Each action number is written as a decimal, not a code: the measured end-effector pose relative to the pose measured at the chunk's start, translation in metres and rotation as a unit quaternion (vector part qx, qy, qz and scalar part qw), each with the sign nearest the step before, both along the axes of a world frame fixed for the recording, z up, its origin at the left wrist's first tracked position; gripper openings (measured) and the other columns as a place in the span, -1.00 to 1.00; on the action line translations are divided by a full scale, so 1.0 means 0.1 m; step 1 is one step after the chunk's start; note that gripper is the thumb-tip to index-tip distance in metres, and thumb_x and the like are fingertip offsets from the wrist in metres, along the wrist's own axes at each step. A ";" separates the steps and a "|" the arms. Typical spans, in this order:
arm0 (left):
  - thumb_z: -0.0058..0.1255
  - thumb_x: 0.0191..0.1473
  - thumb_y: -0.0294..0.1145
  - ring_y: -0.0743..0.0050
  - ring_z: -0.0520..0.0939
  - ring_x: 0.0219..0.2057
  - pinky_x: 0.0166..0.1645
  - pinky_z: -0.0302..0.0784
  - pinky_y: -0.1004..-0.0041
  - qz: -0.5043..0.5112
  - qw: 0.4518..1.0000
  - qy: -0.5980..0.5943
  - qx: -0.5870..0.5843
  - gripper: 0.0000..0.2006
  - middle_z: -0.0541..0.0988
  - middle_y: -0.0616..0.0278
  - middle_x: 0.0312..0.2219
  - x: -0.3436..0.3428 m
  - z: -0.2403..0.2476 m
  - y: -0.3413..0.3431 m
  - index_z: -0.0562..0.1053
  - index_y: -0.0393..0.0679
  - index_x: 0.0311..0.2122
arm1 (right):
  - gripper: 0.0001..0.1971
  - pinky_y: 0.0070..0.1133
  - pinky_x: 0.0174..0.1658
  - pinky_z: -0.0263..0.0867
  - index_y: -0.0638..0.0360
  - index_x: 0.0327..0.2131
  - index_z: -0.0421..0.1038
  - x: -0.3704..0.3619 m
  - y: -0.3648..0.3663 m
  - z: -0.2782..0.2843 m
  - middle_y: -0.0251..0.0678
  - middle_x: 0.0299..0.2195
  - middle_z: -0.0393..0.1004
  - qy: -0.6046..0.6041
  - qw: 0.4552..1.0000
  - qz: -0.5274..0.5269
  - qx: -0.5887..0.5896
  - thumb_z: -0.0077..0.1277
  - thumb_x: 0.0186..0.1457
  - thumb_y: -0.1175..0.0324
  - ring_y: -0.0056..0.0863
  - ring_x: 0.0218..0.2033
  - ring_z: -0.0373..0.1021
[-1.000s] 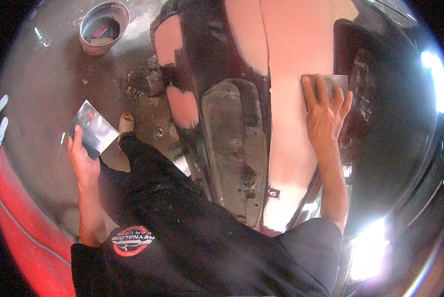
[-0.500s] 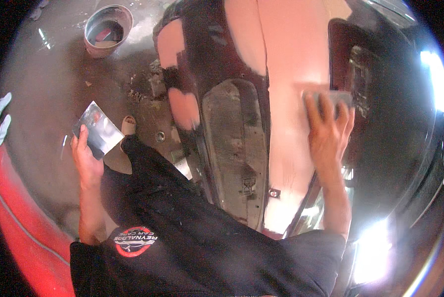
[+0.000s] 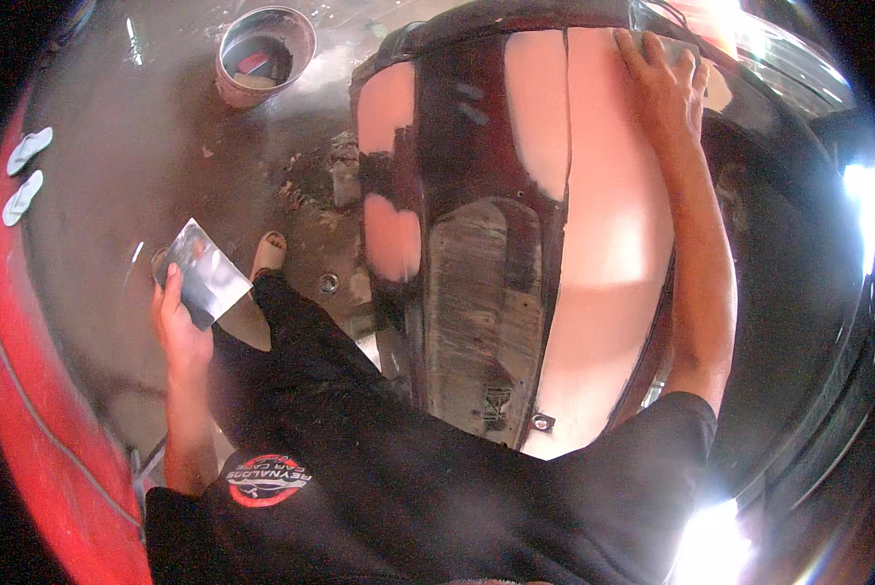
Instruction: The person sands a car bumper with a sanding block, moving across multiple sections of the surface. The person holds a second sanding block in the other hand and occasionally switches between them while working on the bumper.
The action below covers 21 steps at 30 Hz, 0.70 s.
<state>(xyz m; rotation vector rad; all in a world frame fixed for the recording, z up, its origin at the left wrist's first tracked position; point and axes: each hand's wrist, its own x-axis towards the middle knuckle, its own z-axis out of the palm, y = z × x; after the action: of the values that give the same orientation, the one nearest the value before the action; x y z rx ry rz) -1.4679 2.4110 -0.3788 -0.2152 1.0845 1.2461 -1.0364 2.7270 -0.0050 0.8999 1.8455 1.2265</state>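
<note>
My left hand (image 3: 184,327) grips the lower edge of a thin, shiny grey rectangular sheet (image 3: 211,275), thumb lying over its face. It is held out over the floor, away from the car. My right arm reaches far forward along a pink-coated strip (image 3: 608,244) of a dark car body (image 3: 467,107). At the strip's far end, my right hand (image 3: 664,83) presses down with its fingers over a grey sanding pad (image 3: 689,49). Most of the pad is hidden beneath the fingers. More pink patches (image 3: 392,239) show on the dark bodywork to the left.
A bucket (image 3: 262,93) with liquid and a reddish thing in it stands on the wet floor at the far left. Pale flip-flops (image 3: 28,175) lie near a red car panel (image 3: 28,390). My sandalled foot (image 3: 270,255) is beside the dark car.
My right hand has slid forward along the pink strip to its far end with the sanding pad. My left hand still holds the sheet; the whole view has shifted slightly.
</note>
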 end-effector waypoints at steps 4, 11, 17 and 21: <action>0.03 0.32 -0.28 0.28 0.61 0.03 0.14 0.53 0.23 0.025 0.999 -0.018 -0.015 -0.63 0.59 0.14 0.01 0.01 0.04 0.07 0.40 -0.22 0.14 | -0.50 0.22 0.16 0.21 -0.33 0.26 0.24 -0.05 0.10 -0.03 -0.38 0.19 0.34 -0.010 1.000 -0.005 -0.009 -0.08 0.26 0.32 0.23 0.11 0.34; 0.02 0.32 -0.30 0.28 0.62 0.02 0.13 0.55 0.21 -0.011 1.000 -0.018 0.005 -0.69 0.59 0.15 -0.02 0.16 0.04 0.17 0.43 -0.20 0.08 | -0.56 0.12 0.11 0.27 -0.31 0.17 0.35 -0.05 -0.85 0.06 -0.43 0.09 0.38 0.019 0.994 -0.089 -0.065 -0.05 0.22 0.36 0.10 0.04 0.38; 0.04 0.31 -0.29 0.28 0.65 -0.03 0.11 0.57 0.21 -0.052 0.998 -0.029 0.028 -0.67 0.60 0.18 -0.03 0.25 0.08 0.38 0.43 -0.20 0.10 | -0.35 0.07 0.25 0.21 -0.32 0.27 0.31 -0.22 -2.06 0.21 -0.42 0.28 0.25 0.008 0.971 -0.221 -0.090 0.00 0.12 0.52 0.13 0.16 0.26; 0.04 0.31 -0.30 0.30 0.65 -0.03 0.11 0.58 0.22 -0.077 0.995 -0.055 0.040 -0.68 0.61 0.19 -0.03 0.37 0.17 0.52 0.43 -0.19 0.09 | -0.41 0.14 0.22 0.19 -0.20 0.26 0.33 -0.21 -2.74 0.34 -0.31 0.26 0.24 0.033 0.959 -0.261 -0.104 0.00 0.13 0.46 0.18 0.16 0.22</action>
<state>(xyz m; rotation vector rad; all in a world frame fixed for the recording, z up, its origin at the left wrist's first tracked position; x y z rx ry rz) -1.4307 2.4632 -0.3613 -0.1358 0.9360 1.1240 -1.0571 2.4529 0.0285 1.2167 1.6030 0.6704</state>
